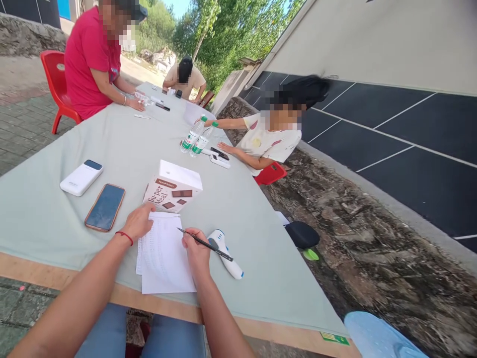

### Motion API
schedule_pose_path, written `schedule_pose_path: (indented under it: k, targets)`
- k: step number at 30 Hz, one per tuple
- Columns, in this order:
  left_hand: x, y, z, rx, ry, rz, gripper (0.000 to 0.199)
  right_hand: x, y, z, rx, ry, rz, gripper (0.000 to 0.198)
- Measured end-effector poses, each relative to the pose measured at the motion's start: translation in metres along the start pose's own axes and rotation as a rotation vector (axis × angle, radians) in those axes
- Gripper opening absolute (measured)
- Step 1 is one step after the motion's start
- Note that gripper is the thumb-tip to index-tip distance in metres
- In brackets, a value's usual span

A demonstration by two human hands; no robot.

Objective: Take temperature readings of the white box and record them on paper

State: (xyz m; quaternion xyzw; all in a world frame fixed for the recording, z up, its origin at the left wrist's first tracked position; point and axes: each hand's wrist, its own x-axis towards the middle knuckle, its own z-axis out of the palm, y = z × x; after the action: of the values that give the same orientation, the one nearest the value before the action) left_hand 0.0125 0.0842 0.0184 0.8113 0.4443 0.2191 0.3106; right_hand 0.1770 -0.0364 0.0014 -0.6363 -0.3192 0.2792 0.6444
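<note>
A small stack of white paper sheets (166,263) with rows of faint writing lies on the table in front of me. My left hand (138,222), a red string bracelet at its wrist, has its curled fingers on the sheets' upper left edge, close to a white box (184,191) printed "Super Meal". Between the fingers of my right hand (197,251) is a black pen (221,252), its tip over the upper right of the paper. Right of that hand lies a white and blue infrared thermometer (227,258). Left of my left hand lies a phone (105,207).
Beyond the phone is a white power bank (82,177). Two water bottles (197,138) stand past the box. The cloth-covered table (283,278) stretches away, with three people seated around it. A light blue plastic stool (383,338) is at lower right.
</note>
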Motion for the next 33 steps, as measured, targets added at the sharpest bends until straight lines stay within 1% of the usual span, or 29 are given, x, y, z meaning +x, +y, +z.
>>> schedule_pose_path:
  k: [3, 6, 8, 10, 11, 13, 14, 16, 21, 28, 33]
  targets:
    - [0.0, 0.0, 0.002, 0.065, -0.004, 0.034, 0.037, 0.016, -0.011, 0.009, 0.087, -0.071, 0.016, 0.018]
    - [-0.001, 0.004, 0.005, 0.145, -0.041, 0.073, 0.036, 0.025, -0.008, 0.016, 0.109, -0.163, 0.047, 0.017]
    - [-0.002, 0.008, 0.006, 0.21, -0.068, 0.078, 0.032, 0.026, 0.002, 0.02, 0.04, -0.142, 0.05, 0.017]
    - [-0.004, 0.012, 0.007, 0.248, -0.083, 0.081, 0.023, 0.022, 0.013, 0.023, -0.065, -0.078, 0.018, 0.016]
    - [-0.006, 0.014, 0.007, 0.255, -0.087, 0.086, 0.021, 0.019, 0.017, 0.024, -0.102, -0.048, -0.003, 0.016]
    - [-0.008, 0.016, 0.007, 0.267, -0.098, 0.102, 0.034, 0.015, 0.022, 0.025, -0.133, -0.025, -0.029, 0.016]
    - [-0.009, 0.017, 0.007, 0.279, -0.108, 0.105, 0.04, 0.013, 0.023, 0.025, -0.136, -0.027, -0.031, 0.015]
    - [-0.01, 0.017, 0.007, 0.298, -0.126, 0.101, 0.044, 0.011, 0.021, 0.025, -0.15, -0.042, -0.037, 0.015]
    - [-0.009, 0.016, 0.007, 0.284, -0.138, 0.093, 0.044, 0.008, 0.018, 0.024, -0.193, -0.079, -0.074, 0.013]
    - [-0.009, 0.019, 0.003, 0.315, -0.176, 0.073, 0.044, 0.009, 0.024, 0.025, -0.179, -0.1, -0.112, 0.012]
    - [-0.008, 0.018, 0.005, 0.32, -0.176, 0.075, 0.045, 0.01, 0.026, 0.025, -0.186, -0.11, -0.127, 0.011]
